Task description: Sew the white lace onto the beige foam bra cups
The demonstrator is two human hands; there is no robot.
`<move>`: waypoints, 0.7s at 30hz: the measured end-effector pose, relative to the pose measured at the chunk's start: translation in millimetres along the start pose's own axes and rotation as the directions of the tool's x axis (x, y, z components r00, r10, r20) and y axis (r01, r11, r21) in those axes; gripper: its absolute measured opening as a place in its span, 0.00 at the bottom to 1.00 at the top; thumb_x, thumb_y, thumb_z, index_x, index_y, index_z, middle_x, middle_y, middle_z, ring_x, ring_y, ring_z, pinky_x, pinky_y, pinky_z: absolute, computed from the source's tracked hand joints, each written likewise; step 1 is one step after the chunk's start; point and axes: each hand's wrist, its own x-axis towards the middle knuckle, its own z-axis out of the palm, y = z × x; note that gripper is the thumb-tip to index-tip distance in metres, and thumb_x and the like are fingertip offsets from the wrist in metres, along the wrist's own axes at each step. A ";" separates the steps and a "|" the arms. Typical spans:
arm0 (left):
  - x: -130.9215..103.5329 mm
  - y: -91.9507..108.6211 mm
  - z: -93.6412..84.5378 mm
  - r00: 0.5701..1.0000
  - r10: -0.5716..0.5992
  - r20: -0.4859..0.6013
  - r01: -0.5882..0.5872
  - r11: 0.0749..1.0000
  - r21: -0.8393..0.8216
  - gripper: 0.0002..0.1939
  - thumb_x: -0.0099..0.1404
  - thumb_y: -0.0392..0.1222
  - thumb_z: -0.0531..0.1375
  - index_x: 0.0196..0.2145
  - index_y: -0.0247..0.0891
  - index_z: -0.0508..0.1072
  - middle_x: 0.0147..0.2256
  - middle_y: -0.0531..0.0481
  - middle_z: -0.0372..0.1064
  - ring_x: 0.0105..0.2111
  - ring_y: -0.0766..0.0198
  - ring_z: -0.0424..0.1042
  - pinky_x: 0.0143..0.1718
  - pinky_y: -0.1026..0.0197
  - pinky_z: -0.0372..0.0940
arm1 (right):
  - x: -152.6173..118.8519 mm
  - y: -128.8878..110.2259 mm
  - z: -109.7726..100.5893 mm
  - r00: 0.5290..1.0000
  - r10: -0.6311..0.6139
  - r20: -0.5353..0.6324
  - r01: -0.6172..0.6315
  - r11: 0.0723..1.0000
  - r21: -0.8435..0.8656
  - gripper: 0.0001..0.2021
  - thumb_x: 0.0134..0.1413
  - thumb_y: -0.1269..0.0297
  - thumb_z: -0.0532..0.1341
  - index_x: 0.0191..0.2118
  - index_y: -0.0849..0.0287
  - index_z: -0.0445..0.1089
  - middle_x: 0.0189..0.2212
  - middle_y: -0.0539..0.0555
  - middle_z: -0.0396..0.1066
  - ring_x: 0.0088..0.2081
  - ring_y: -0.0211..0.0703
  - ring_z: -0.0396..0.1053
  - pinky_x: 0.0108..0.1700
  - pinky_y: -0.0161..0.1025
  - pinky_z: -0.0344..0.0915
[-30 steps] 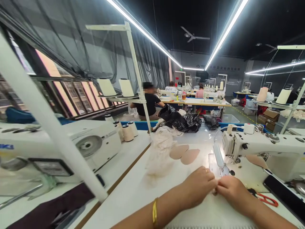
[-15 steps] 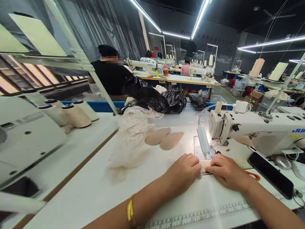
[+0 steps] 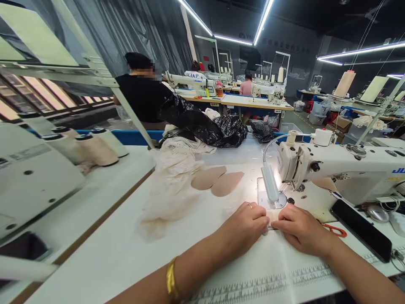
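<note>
My left hand (image 3: 248, 223), with a ring on one finger, is closed at the front of the sewing machine's metal needle plate (image 3: 262, 199). Its fingertips pinch a small pale fabric piece (image 3: 271, 216), which the fingers mostly cover. On the other side, my right hand (image 3: 300, 228) has its fingers bent and pressed down on the same fabric. A small gap parts the two hands. Just beyond them stands the white sewing machine (image 3: 348, 162), its lamp (image 3: 270, 183) lighting the plate. Left of the machine lie two beige teardrop-shaped pads (image 3: 227, 184), beside a heap of cream lace fabric (image 3: 177, 169).
A black phone (image 3: 360, 230) and orange-handled scissors (image 3: 335, 230) lie right of my right hand. A printed ruler (image 3: 262, 283) runs along the front edge. Thread cones (image 3: 96, 150) stand left; black plastic bags (image 3: 218, 131) lie behind. A person in black (image 3: 142, 99) sits beyond.
The camera view has shifted slightly. Both hands stay at nearly the same spot by the needle plate, the fingertips a touch closer together. The pads and lace lie as before.
</note>
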 end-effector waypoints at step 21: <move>33.4 -23.0 -1.1 0.992 0.055 0.115 -0.048 0.997 -0.063 0.18 0.76 0.37 0.48 0.28 0.40 0.66 0.30 0.51 0.69 0.29 0.61 0.65 0.35 0.57 0.58 | 0.7 12.2 9.9 0.985 0.169 -0.031 -0.171 0.984 -0.052 0.14 0.60 0.80 0.54 0.42 0.54 0.71 0.33 0.52 0.66 0.36 0.46 0.63 0.35 0.39 0.60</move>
